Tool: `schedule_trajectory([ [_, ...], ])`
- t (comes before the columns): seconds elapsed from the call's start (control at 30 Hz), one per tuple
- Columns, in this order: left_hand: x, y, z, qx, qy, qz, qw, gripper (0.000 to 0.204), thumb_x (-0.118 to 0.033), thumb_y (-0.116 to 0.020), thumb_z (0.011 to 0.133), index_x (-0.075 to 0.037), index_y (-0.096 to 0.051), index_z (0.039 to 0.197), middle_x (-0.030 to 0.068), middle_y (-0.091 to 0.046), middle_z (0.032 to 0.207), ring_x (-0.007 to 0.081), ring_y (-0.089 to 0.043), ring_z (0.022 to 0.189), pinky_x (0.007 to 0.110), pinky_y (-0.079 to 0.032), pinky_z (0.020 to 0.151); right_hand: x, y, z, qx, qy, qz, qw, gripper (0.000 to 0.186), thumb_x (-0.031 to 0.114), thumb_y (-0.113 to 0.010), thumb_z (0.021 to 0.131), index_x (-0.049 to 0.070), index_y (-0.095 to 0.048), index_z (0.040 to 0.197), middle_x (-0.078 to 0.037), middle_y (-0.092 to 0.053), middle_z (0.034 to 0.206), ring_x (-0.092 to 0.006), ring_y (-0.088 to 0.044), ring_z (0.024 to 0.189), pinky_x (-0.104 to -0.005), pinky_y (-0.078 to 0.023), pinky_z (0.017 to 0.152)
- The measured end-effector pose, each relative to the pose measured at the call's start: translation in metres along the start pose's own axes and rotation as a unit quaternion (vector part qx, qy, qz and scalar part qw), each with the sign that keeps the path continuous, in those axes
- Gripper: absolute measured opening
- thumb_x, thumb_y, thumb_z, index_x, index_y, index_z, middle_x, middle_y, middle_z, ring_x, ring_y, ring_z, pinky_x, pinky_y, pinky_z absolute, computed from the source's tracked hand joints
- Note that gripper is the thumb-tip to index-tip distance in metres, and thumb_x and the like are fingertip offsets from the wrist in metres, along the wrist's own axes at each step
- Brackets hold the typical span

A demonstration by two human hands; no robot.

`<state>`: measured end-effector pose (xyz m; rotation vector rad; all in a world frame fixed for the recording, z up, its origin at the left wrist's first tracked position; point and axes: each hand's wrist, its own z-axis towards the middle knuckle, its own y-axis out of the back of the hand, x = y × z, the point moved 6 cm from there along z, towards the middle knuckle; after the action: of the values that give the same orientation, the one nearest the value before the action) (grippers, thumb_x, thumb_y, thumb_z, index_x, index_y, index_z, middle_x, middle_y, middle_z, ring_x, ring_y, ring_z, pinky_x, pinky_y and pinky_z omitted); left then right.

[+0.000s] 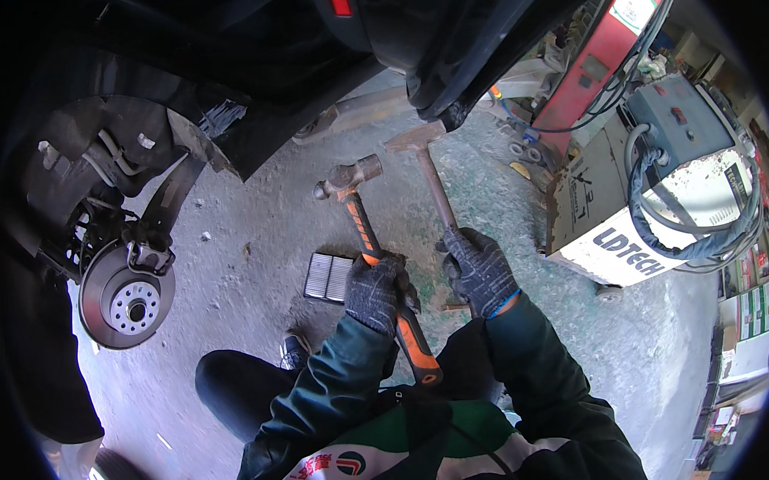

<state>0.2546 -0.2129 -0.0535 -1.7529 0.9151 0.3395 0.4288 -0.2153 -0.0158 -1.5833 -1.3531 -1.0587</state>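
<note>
In the middle, my left hand [376, 293], in a dark grey glove, is closed round the handle of a ball-peen hammer [347, 177]. This hammer has a worn steel head and an orange-and-black grip, whose butt end sticks out below my fist. To its right, my right hand [480, 274], gloved alike, grips a second hammer [434, 182] with a thin brown shaft and a rusty, tapered head. Both heads point away from me, apart from each other. The lower end of the second hammer's shaft is mostly hidden by my hand.
A bare brake disc [104, 295] with its caliper [149, 257] hangs in a vehicle's wheel well at left. The dark car body [292, 90] spans the top. A pleated filter panel [326, 277] lies on the concrete floor. A white wheeled machine [613, 256] with cables stands right.
</note>
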Motion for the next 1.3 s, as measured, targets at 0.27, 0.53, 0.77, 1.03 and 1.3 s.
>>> schedule_trajectory([
  [0.27, 0.0, 0.001, 0.002, -0.011, -0.021, 0.019, 1.0, 0.011, -0.005, -0.062, 0.088, 0.003, -0.058, 0.093, 0.0103, -0.056, 0.063, 0.0235, -0.055, 0.043, 0.037, -0.049, 0.039, -0.012, -0.005, 0.0, 0.004, -0.039, 0.025, 0.999, 0.03, 0.037, -0.062, 0.1, 0.007, -0.064, 0.099, 0.001, -0.052, 0.061, -0.008, -0.043, 0.042, -0.0266, -0.032, 0.038],
  [0.53, 0.024, 0.01, 0.01, 0.048, 0.001, -0.006, 0.999, 0.011, -0.004, -0.064, 0.09, 0.003, -0.056, 0.092, 0.0109, -0.057, 0.062, 0.0231, -0.056, 0.042, 0.036, -0.049, 0.038, -0.011, 0.0, 0.0, -0.031, -0.019, -0.028, 0.999, 0.034, 0.037, -0.057, 0.102, 0.004, -0.065, 0.104, 0.002, -0.05, 0.059, -0.0089, -0.042, 0.04, -0.0258, -0.034, 0.036],
  [0.77, 0.026, 0.014, 0.017, 0.042, 0.032, -0.009, 0.999, 0.011, -0.004, -0.065, 0.09, 0.002, -0.056, 0.091, 0.0106, -0.056, 0.061, 0.0232, -0.056, 0.042, 0.036, -0.049, 0.038, -0.012, -0.005, 0.004, -0.05, -0.004, 0.016, 0.999, 0.028, 0.032, -0.058, 0.102, 0.005, -0.064, 0.104, 0.002, -0.05, 0.059, -0.0093, -0.044, 0.04, -0.0272, -0.034, 0.036],
  [1.03, 0.023, 0.017, 0.021, 0.056, 0.019, 0.005, 0.998, 0.013, -0.005, -0.062, 0.09, 0.004, -0.057, 0.098, 0.0113, -0.059, 0.067, 0.0243, -0.059, 0.047, 0.037, -0.052, 0.041, -0.018, -0.01, 0.009, -0.082, 0.0, 0.047, 0.996, 0.026, 0.033, -0.06, 0.102, 0.008, -0.064, 0.103, 0.002, -0.051, 0.059, -0.0097, -0.044, 0.041, -0.0271, -0.032, 0.037],
  [1.3, 0.0, 0.008, 0.025, 0.031, -0.076, 0.064, 0.995, 0.01, -0.005, -0.063, 0.091, 0.002, -0.06, 0.097, 0.009, -0.06, 0.068, 0.0202, -0.059, 0.05, 0.033, -0.051, 0.045, -0.014, -0.008, 0.009, -0.073, 0.003, 0.02, 0.997, 0.035, 0.042, -0.058, 0.102, 0.008, -0.065, 0.105, 0.002, -0.049, 0.06, -0.0092, -0.043, 0.041, -0.0273, -0.033, 0.038],
])
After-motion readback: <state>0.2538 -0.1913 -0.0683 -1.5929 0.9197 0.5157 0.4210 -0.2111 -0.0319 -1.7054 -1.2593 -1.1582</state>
